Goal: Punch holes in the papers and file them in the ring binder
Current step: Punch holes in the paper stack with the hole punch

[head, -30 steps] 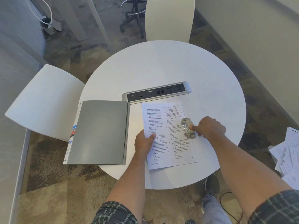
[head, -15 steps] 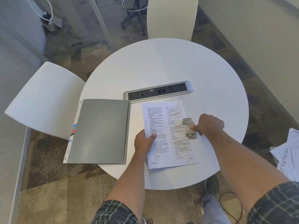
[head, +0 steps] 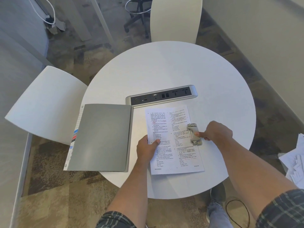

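Note:
A printed sheet of paper [head: 174, 142] lies flat on the round white table [head: 172, 68]. My left hand [head: 146, 149] grips the sheet's left edge, thumb on top. A small beige hole punch [head: 194, 134] sits over the sheet's right edge, and my right hand [head: 214, 131] holds it, thumb on its top. The grey ring binder [head: 102, 137] lies shut on the table to the left of the sheet, partly overhanging the table edge, with white pages and coloured tabs showing at its left side.
A silver power socket strip [head: 162, 96] is set into the table just beyond the sheet. White chairs stand at the left [head: 47, 104] and the far side [head: 176, 20]. Loose papers [head: 296, 163] lie on the floor at the right.
The hands, sheet and punch keep the same grip and place; only my head camera has shifted slightly.

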The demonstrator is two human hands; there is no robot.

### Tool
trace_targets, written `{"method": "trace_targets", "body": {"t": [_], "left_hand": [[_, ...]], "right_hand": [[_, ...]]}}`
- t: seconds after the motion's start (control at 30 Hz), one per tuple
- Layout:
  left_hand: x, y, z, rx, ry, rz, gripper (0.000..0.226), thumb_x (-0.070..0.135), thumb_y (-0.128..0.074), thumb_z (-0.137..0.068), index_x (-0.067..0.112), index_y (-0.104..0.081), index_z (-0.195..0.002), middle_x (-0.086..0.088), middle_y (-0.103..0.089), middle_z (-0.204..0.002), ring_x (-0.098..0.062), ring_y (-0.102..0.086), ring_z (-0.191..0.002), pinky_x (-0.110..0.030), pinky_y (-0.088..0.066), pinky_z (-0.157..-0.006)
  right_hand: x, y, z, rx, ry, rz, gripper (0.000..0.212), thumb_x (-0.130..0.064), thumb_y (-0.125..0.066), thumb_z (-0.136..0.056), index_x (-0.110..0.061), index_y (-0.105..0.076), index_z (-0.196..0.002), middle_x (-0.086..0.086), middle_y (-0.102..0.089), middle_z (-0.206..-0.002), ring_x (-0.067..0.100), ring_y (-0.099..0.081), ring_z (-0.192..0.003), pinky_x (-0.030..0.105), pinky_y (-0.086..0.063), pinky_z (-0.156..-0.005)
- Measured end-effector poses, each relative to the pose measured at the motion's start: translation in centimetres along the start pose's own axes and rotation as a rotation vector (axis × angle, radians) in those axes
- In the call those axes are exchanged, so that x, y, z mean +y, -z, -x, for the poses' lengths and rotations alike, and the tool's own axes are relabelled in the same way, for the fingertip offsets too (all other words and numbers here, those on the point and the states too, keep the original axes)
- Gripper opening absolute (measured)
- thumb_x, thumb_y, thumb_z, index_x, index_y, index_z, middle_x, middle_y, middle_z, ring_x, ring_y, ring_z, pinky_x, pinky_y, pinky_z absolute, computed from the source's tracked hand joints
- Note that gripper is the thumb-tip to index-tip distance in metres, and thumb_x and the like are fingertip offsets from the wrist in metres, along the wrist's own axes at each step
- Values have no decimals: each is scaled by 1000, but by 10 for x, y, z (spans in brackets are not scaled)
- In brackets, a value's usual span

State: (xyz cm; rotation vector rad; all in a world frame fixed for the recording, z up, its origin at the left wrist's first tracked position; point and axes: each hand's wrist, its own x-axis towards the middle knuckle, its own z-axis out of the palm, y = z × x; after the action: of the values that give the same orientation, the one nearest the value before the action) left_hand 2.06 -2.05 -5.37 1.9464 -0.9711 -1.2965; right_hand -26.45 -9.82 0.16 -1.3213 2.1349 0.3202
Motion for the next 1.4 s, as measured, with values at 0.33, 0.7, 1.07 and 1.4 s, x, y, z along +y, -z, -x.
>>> {"method": "trace_targets", "body": {"t": [0.33, 0.7, 1.07, 1.4], "left_hand": [[5, -2, 2, 29, -18, -68, 19, 34, -81, -85, 33, -67, -97, 12, -76, -101, -18, -74, -94, -45, -61, -89], [6, -3, 11, 43, -50, -85, 22, 35, -78, -90, 28, -66, -107, 8, -75, -108, -18, -72, -96, -37, -58, -86], [10, -7, 12, 67, -21, -77, 22, 33, -77, -91, 24, -64, -106, 7, -73, -105, -17, -70, -89, -29, -51, -74], [12, -7, 11, 78, -21, -97, 20, 32, -78, -90, 24, -65, -103, 8, -72, -101, -17, -69, -88, -26, -47, -66]], "right_hand": [[-19, 0, 19, 115, 75, 90, 34, -47, -77, -82, -16, -64, -87, -1, -63, -76, 24, -62, -73, 28, -43, -64], [-13, -12, 33, 213, 80, 27, 7, -25, -61, -87, -17, -60, -86, -1, -55, -70, 28, -62, -75, 29, -44, -67], [-1, -19, 23, 120, -11, -315, 10, -23, -63, -82, -13, -60, -84, 5, -67, -83, 28, -60, -73, 27, -37, -60], [12, -9, 14, 67, 69, -307, 20, -37, -71, -83, -20, -62, -82, -2, -76, -71, 20, -73, -72, 32, -52, -76]]}}
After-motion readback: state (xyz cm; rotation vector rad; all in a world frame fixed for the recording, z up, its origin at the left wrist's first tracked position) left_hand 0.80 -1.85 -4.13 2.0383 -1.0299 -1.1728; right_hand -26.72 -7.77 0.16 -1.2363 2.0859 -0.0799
